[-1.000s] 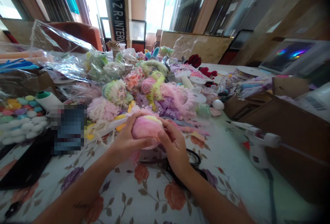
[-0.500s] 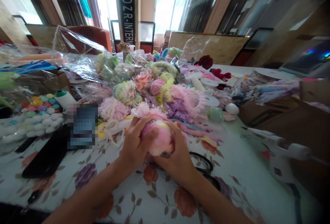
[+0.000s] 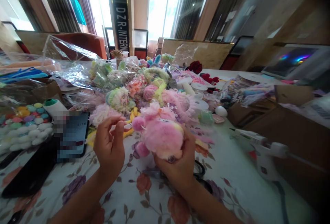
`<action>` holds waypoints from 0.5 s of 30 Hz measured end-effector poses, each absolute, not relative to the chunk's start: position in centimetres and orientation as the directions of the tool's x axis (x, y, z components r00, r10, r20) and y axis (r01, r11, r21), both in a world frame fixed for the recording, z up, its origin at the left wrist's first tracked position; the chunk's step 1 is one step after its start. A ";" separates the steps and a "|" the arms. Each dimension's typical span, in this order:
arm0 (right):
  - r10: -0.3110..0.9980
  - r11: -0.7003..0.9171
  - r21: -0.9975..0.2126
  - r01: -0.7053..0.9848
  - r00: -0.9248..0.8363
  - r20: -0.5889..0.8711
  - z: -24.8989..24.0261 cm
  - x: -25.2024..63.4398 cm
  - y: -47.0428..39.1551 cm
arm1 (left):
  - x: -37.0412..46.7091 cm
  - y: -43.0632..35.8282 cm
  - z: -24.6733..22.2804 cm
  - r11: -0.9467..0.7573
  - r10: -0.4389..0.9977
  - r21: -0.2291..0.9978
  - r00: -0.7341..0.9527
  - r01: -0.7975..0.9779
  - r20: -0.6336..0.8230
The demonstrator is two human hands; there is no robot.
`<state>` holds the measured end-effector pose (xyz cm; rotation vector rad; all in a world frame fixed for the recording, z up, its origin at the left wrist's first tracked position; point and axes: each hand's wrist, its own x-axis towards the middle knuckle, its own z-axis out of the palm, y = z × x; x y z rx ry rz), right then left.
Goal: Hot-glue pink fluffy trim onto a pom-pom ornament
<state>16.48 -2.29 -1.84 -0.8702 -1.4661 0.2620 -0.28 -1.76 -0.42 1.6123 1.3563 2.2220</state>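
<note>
A fluffy pink plush ball (image 3: 162,137) with small pink pompoms (image 3: 139,123) on its left side and frilly pink yarn at its top is held over the table. My right hand (image 3: 180,158) grips it from the right and below, with the thumb underneath. To its left, my left hand (image 3: 109,145) is raised with loosely bent fingers, apart from the plush ball. Nothing shows in that hand. Behind both hands lies a heap of pastel yarn pieces (image 3: 118,98), with yellow strands (image 3: 134,114) near the left fingertips.
A phone (image 3: 73,134) and a black case (image 3: 31,172) lie left, below a bag of white and coloured pompoms (image 3: 28,129). A white glue gun (image 3: 263,152) stands at right by a cardboard box (image 3: 286,131). Black-handled scissors (image 3: 199,169) are partly hidden behind my right hand.
My left hand has let go of the plush ball and moved left. The right hand keeps hold of it, and its pompoms now show. The view has shifted slightly right.
</note>
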 end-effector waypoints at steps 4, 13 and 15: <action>0.514 0.783 -0.477 0.399 0.017 0.857 -2.2 16.7 -2.4 | -0.3 -2.9 -0.8 -0.760 0.215 0.097 0.107 0.642 0.971; 0.470 0.818 -0.454 0.354 0.044 0.882 -2.3 16.6 -3.1 | -0.2 -3.5 -0.6 -0.776 0.206 -0.122 0.431 0.619 0.879; 0.551 0.758 -0.556 0.340 0.122 0.826 -2.0 16.6 -2.9 | -0.2 -2.9 -0.5 -0.726 0.334 0.002 0.350 0.687 0.875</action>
